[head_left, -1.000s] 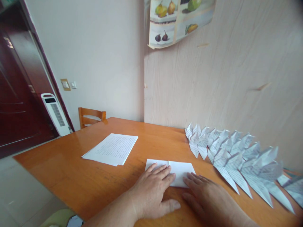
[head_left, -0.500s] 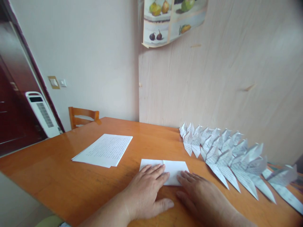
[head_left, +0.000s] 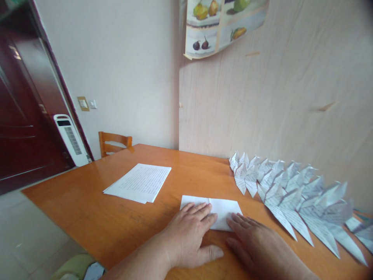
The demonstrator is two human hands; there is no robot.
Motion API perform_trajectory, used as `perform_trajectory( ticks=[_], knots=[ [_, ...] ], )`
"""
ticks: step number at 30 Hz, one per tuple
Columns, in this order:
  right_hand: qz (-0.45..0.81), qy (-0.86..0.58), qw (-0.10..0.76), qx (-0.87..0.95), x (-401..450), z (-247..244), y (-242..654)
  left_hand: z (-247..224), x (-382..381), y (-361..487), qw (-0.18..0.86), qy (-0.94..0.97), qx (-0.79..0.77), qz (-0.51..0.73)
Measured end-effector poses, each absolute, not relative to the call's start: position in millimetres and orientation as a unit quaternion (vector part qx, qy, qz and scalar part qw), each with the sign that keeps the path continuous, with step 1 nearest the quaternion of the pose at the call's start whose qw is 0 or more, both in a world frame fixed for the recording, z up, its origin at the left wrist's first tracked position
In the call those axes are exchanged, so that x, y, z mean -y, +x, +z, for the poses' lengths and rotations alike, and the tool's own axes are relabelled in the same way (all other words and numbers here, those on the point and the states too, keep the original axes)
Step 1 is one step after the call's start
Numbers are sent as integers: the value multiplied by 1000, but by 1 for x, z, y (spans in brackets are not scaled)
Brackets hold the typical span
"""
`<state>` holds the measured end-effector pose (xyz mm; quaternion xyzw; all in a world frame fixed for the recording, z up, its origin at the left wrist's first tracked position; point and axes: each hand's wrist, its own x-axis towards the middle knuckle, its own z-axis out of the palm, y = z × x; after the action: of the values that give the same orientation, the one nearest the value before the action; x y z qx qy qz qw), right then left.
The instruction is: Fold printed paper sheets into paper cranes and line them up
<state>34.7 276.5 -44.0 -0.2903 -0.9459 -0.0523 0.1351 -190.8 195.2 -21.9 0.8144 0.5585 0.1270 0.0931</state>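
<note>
A folded white sheet of paper (head_left: 223, 212) lies flat on the wooden table, with a short crease at the middle of its far edge. My left hand (head_left: 190, 233) rests palm down over its left and middle part, fingers stretched out and thumb apart. On the near right part of the paper lie the fingertips of my right hand (head_left: 256, 241), which is also flat, its thumb on the table. Both hands cover much of the sheet's near edge.
A stack of printed sheets (head_left: 140, 182) lies to the left on the table (head_left: 87, 214). Along the right side stand rows of folded paper pieces (head_left: 291, 190) with pointed tips. A wooden chair (head_left: 115, 142) is beyond the far left edge, and a wall (head_left: 227, 109) borders the back.
The view has turned left, so everything appears shifted to the right. Both hands stay flat on the folded paper in nearly the same pose.
</note>
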Motion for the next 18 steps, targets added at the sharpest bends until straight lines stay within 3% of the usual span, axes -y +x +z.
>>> perform_trajectory(
  ticks=[11, 18],
  knots=[
    [-32, -318, 78, 944, -277, -42, 33, -25, -197, -191, 98, 815, -558, 125],
    [66, -354, 36, 932, -271, -33, 35, -25, -196, -192, 98, 816, -557, 121]
  ],
)
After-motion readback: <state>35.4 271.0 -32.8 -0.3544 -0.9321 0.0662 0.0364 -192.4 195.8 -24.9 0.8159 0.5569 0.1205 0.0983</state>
